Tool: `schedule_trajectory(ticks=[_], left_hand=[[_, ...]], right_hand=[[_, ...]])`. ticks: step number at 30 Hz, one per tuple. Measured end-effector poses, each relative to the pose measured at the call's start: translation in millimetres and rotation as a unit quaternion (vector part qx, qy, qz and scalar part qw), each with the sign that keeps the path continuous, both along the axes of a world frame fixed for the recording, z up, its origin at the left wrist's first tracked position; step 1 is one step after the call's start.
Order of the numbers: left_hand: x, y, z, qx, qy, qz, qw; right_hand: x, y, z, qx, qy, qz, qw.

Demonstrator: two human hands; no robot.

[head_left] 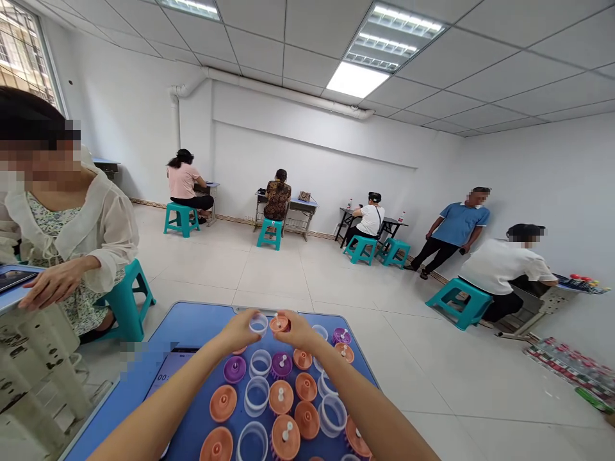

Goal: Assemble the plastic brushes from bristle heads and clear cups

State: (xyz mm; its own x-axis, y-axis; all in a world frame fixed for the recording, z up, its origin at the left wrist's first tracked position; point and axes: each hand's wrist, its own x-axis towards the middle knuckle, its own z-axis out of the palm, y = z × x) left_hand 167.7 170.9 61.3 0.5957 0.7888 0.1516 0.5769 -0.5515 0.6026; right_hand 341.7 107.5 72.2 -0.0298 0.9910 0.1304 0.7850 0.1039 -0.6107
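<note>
At the far edge of the blue table [192, 320], my left hand [239, 330] pinches a clear plastic ring [258, 325]. Close beside it, my right hand [298, 331] grips an orange round cap [277, 324] with a small white piece on top. The two held parts are near each other, and I cannot tell if they touch. Below my hands lie rows of orange discs [223, 403], clear rings [256, 395], a purple disc [235, 369], and orange and purple caps with white pieces [281, 397]. My right forearm covers some of the parts.
A phone [168, 371] lies at the table's left, partly under my left forearm. A person [72, 224] sits close on the left at another desk. Several others sit at desks along the walls, and one person [454, 224] stands. Bottle packs [571, 365] rest on the right floor.
</note>
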Motion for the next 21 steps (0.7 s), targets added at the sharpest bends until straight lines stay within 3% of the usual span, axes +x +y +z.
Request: schedule_trajectory(ticks=[8,21], left_hand=[[-14,-23,13.0,0.015,-0.082,0.007,0.997],[-27,-33,7.3,-0.074,-0.149,-0.039,0.985]], right_hand=[[-10,-21,23.6,0.048,0.017,0.044,0.998],[-15,-34,31.5,0.062,-0.025,0.122,0.99]])
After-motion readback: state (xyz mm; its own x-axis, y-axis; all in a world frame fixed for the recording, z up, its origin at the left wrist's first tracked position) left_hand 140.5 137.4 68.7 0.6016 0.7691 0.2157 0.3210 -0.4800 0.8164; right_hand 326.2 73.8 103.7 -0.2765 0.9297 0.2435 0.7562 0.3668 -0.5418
